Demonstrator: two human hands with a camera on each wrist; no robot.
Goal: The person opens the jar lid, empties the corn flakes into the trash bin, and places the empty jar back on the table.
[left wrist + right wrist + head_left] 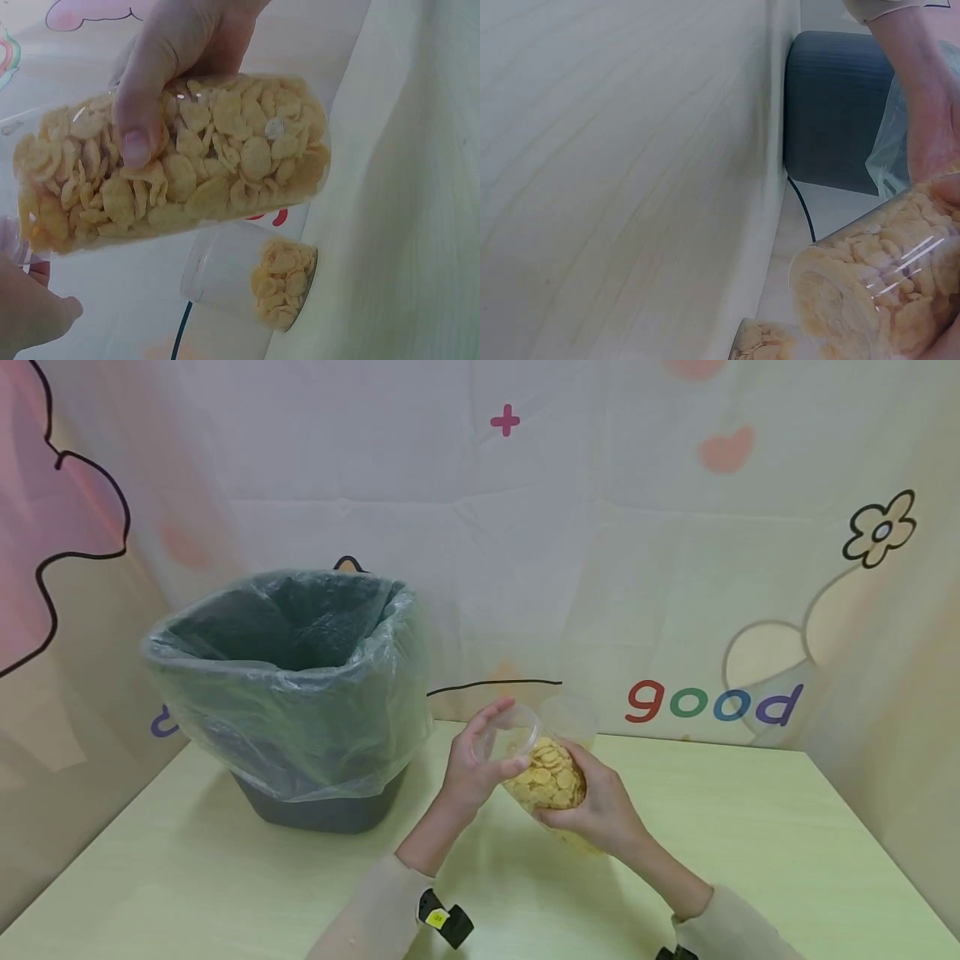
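My right hand grips a clear plastic jar packed with yellow corn flakes, its thumb across the side. The jar is tilted, its base toward the lower right in the head view. Between the fingers and thumb of my left hand is a clear round lid, close to the jar's upper end. Part of the lid shows at the edge of the left wrist view. Behind the held jar, a second clear jar stands on the table with some flakes at its bottom.
A dark bin lined with a translucent green bag stands on the left of the pale table. Behind the table hangs a printed cloth with drawings and the word "good".
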